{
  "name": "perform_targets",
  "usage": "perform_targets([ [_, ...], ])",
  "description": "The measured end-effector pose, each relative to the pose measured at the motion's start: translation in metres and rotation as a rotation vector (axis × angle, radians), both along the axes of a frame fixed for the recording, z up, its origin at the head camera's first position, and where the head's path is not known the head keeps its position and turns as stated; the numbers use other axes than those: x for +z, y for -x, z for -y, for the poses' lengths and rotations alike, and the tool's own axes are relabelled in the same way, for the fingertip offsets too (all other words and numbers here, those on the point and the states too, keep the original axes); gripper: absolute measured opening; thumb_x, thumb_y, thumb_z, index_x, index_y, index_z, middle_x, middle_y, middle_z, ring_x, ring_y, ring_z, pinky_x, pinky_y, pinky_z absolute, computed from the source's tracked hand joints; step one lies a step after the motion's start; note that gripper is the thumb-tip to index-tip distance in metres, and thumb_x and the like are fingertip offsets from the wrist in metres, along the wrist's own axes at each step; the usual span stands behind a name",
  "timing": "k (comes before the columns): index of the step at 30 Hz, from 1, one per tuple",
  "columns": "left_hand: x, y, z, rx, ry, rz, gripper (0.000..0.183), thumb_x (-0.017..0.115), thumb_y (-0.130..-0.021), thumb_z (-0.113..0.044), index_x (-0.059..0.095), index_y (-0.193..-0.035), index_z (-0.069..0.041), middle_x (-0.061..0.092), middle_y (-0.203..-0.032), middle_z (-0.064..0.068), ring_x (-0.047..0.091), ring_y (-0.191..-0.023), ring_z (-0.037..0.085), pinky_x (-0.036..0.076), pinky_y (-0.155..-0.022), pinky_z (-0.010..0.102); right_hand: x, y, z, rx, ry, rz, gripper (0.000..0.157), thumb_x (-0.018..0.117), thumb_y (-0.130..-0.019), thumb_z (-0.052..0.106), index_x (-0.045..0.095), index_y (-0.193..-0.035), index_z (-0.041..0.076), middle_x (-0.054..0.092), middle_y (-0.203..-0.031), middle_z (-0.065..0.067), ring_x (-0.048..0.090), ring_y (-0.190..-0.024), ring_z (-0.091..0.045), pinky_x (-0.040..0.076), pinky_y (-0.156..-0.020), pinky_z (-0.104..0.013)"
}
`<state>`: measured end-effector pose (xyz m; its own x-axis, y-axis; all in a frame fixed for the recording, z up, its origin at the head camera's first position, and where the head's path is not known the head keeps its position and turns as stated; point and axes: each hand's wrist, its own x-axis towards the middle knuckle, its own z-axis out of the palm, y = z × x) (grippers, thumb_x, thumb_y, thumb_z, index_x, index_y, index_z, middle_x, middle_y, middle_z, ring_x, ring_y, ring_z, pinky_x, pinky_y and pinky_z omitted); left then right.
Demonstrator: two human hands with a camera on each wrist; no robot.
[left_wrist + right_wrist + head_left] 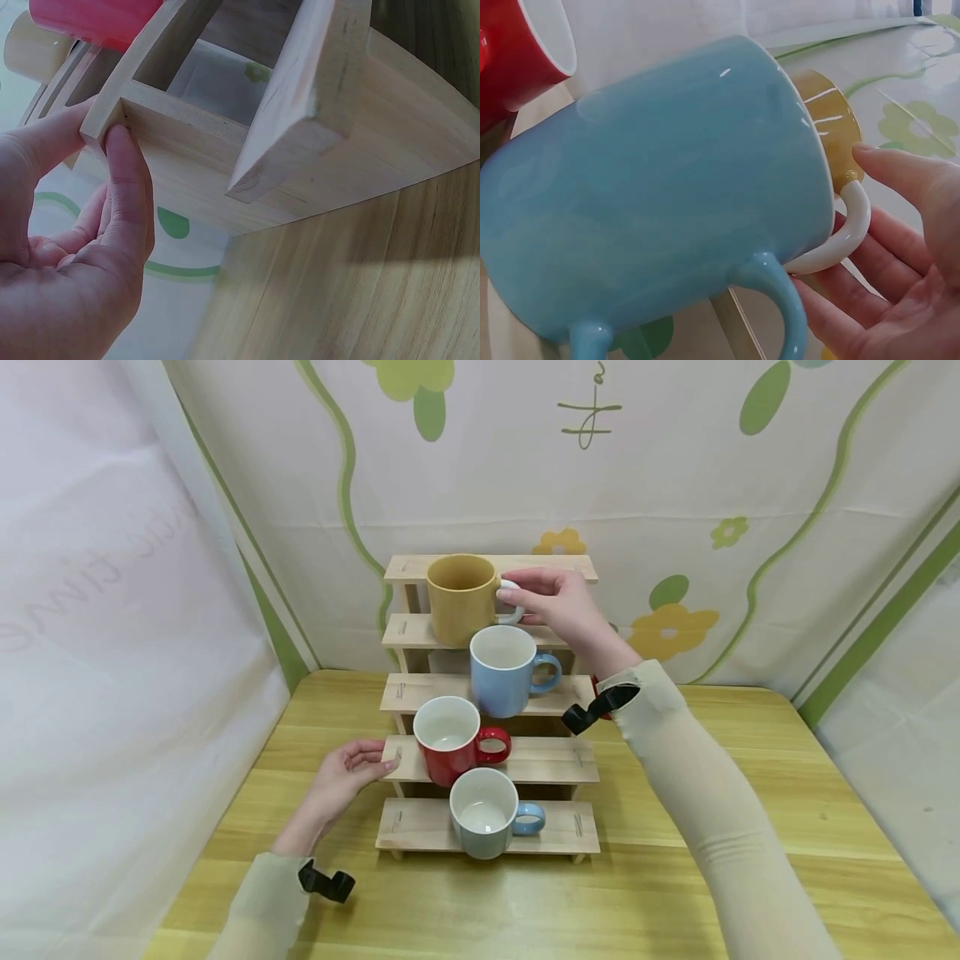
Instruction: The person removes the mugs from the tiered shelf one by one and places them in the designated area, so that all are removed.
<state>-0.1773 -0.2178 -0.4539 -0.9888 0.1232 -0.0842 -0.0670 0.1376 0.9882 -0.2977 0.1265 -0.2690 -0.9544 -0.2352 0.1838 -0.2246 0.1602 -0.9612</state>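
My left hand (347, 781) pinches the left end of a plank, second from the bottom, on a stepped wooden shelf (551, 758). In the left wrist view the thumb and a finger lie on either side of that plank (112, 112). My right hand (558, 602) is at the white handle (859, 221) of a yellow mug (461, 610). Its thumb reaches the mug's side, and the loosely extended fingers lie behind the handle. The yellow mug is upright on the second step from the top. A light blue mug (501, 677) sits one step lower, close before the right wrist camera.
A red mug (446, 752) with a white inside stands on the fourth step down. On the lowest step is a grey-green mug (480, 827) with a blue handle. The shelf stands on a wooden table (675, 877), with patterned white cloth (480, 460) behind it.
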Motion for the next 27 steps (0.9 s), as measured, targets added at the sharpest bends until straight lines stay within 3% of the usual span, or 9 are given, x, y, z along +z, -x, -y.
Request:
perform_targets([
  [11, 0.0006, -0.0006, 0.0005, 0.001, -0.003, 0.007, 0.046, 0.077, -0.092, -0.01, 0.053, -0.127, 0.009, 0.064, -0.112, 0.015, 0.065, -0.097, 0.016, 0.055, -0.086, 0.025, 0.0037, 0.0042, 0.0048, -0.016, -0.027, 0.025, 0.036, 0.076, -0.095, 0.03, 0.074, -0.123, 0.008, 0.073, -0.113, -0.009, 0.069, -0.103, -0.023, 0.06, -0.084, -0.039],
  [27, 0.002, -0.0002, 0.0009, 0.014, 0.014, 0.001, 0.045, 0.077, -0.092, -0.011, 0.054, -0.126, 0.008, 0.064, -0.112, 0.016, 0.065, -0.096, 0.016, 0.055, -0.086, 0.026, 0.0102, 0.0055, 0.0066, -0.001, -0.073, 0.075, 0.036, 0.07, -0.099, 0.03, 0.072, -0.124, 0.005, 0.071, -0.118, -0.016, 0.068, -0.104, -0.022, 0.06, -0.082, -0.038],
])
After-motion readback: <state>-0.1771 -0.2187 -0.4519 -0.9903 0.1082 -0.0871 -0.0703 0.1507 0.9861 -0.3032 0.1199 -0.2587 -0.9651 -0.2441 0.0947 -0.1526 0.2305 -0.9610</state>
